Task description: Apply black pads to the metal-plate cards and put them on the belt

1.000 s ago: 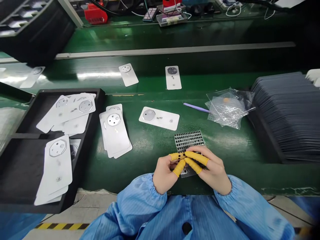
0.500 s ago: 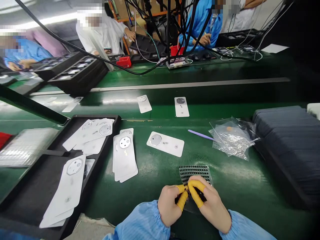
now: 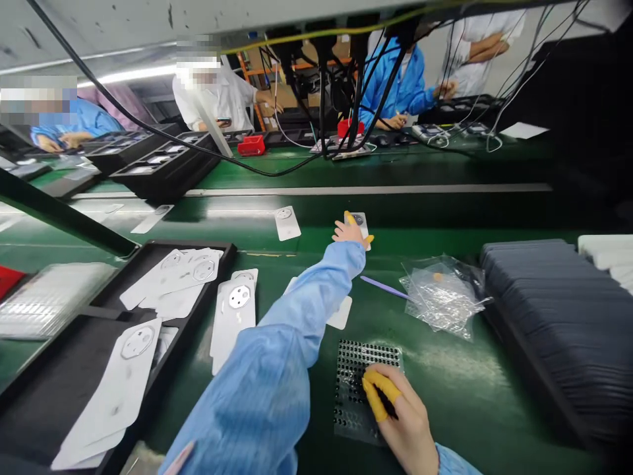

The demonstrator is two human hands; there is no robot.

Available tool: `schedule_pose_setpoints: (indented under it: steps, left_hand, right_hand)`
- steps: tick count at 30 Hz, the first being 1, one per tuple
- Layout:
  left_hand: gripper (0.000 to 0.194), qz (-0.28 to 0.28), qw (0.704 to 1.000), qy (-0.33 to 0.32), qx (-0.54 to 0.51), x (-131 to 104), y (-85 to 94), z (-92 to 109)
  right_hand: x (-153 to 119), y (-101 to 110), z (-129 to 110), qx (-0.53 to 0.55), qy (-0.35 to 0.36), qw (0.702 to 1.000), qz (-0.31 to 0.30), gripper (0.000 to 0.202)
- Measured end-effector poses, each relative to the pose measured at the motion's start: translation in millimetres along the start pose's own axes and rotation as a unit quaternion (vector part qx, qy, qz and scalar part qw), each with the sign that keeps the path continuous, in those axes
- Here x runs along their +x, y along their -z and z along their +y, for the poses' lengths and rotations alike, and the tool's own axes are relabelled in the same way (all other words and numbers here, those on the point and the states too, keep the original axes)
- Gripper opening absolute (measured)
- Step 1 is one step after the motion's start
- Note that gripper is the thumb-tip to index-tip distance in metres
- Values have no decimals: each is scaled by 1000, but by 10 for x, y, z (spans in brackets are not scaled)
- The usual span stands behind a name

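My left hand (image 3: 349, 232) stretches far forward over a white phone back cover (image 3: 364, 225) with a dark round camera area. Its fingers, in yellow finger cots, are spread across the cover, which lies on the green surface. Close to me, my right hand (image 3: 403, 412) is closed in a pinch of thumb and forefinger, both in yellow cots. Whatever sits between those fingertips is too small to make out. Beneath it lies a clear sheet (image 3: 350, 376) carrying rows of small black dots. My left sleeve covers most of another white cover (image 3: 340, 314).
Stacked white covers (image 3: 235, 310) lie beside a black tray (image 3: 37, 369) holding more. A purple stick (image 3: 383, 287) touches crumpled clear plastic (image 3: 445, 297). Dark sheets (image 3: 539, 330) fill a tray at right. Black cables (image 3: 356, 112) hang ahead; people work beyond.
My left hand has left the dotted sheet and reached forward to the far white cover. My right hand stays pinched over the sheet, which now lies flatter. The view has tilted up slightly.
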State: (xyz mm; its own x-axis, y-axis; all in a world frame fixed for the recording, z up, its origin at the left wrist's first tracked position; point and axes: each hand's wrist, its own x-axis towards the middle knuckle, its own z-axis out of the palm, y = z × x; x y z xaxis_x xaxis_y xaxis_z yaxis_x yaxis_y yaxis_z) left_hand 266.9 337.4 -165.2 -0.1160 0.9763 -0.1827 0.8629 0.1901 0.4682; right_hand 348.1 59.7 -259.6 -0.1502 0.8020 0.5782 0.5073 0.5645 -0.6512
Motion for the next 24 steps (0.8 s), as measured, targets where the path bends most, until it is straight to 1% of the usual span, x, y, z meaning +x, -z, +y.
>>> schedule_pose_setpoints:
  steps: [2,4,6,8,10,11,12,13,14,15,16,18,19,20,21,22,23,24]
  left_hand:
    - [58,8,999,37,-13,135,-86,53]
    - [44,9,997,63,-30,236,-79,8]
    - [38,-2,995,77,-58,340,2,-49]
    - [36,-26,992,80,-98,426,130,-86]
    - [34,-54,985,69,-151,422,264,-137]
    - [34,-67,979,58,-182,360,319,-185]
    - [33,-81,972,45,-214,249,359,-255]
    - [31,-96,964,30,-247,84,379,-350]
    - [31,-111,953,14,-282,-132,378,-466]
    - [30,-128,941,1,-314,-393,359,-596]
    - [35,-143,927,-12,-346,-686,325,-731]
    - [53,-183,899,-25,-398,-1310,236,-976]
    - [54,-207,884,-26,-419,-1607,190,-1071]
    - [51,-225,862,-38,-453,-1875,145,-1141]
    - [48,-223,842,-56,-488,-2103,103,-1189]
    - [44,-215,829,-70,-512,-2288,64,-1217]
    - [42,-199,822,-83,-527,-2430,28,-1229]
    - [41,-185,822,-91,-530,-2534,-4,-1233]
  right_hand:
    - [13,-4,-7,-1,5,1000,17,24]
    - [29,5,-26,7,2,1000,24,25]
    - [49,33,-47,19,-4,999,28,27]
    - [67,74,-55,29,-5,999,40,27]
    - [83,119,-45,30,-7,997,65,28]
    - [92,141,-36,28,-10,996,79,29]
    - [106,163,-30,24,-15,995,92,29]
    - [127,184,-28,21,-21,994,103,30]
    - [155,204,-34,16,-28,993,112,30]
    - [191,225,-50,10,-35,992,122,30]
    - [236,244,-76,1,-38,990,133,31]
    - [345,277,-152,-27,-27,987,159,33]
    - [402,288,-196,-43,-9,985,168,35]
    - [455,295,-241,-57,10,984,168,36]
    - [500,297,-284,-64,27,985,160,36]
    - [532,294,-322,-66,38,986,147,36]
    - [550,287,-356,-63,43,988,132,34]
    - [552,278,-385,-58,43,990,119,33]
